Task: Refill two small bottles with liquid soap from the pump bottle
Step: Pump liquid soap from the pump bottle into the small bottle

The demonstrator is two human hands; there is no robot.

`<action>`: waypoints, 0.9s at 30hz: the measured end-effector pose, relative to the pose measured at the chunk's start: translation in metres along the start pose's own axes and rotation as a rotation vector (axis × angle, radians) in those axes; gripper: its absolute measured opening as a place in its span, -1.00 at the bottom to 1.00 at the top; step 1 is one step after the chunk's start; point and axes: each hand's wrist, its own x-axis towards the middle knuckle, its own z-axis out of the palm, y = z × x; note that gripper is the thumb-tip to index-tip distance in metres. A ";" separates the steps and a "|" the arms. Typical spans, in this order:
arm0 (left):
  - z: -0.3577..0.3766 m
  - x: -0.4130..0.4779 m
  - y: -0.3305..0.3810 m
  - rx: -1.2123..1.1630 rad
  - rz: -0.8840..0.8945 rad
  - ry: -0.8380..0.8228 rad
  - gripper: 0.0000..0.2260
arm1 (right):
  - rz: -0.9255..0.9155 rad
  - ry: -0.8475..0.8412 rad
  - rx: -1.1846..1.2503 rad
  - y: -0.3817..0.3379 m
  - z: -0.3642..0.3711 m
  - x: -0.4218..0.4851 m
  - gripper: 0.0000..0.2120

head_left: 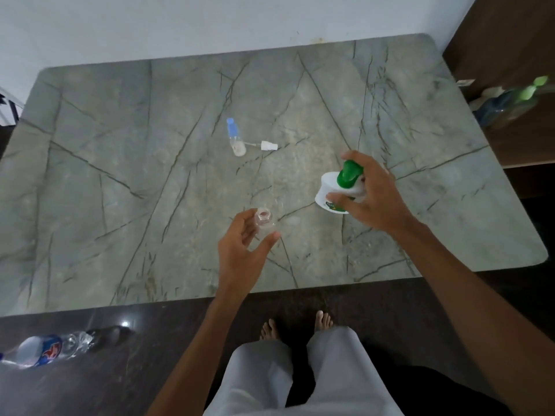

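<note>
A white pump bottle (329,190) with a green pump head stands on the grey marble table (120,175); my right hand (371,195) grips it from the right, fingers over the pump. A small clear bottle (263,219), cap off and mouth open, stands upright near the front middle; my left hand (244,250) holds it between thumb and curled fingers. Farther back stands a second small clear bottle with a blue cap (235,136), and a loose white spray cap (267,145) with its tube lies just right of it.
The table's front edge runs just in front of my feet. A plastic water bottle (45,351) lies on the dark floor at lower left. Green-capped bottles (510,103) sit on a shelf at the far right. A white wall backs the table.
</note>
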 end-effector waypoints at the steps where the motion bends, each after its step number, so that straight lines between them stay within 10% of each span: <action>1: 0.000 0.004 -0.004 -0.006 0.020 -0.003 -0.59 | -0.002 -0.012 0.045 -0.001 0.001 -0.002 -0.28; 13: 0.039 0.064 -0.044 -0.250 0.406 0.008 -0.63 | -0.166 0.216 0.489 0.011 0.033 0.011 -0.87; 27: 0.043 0.038 -0.054 -0.167 0.657 0.099 -0.62 | -0.250 0.315 0.608 -0.022 0.058 -0.017 -0.84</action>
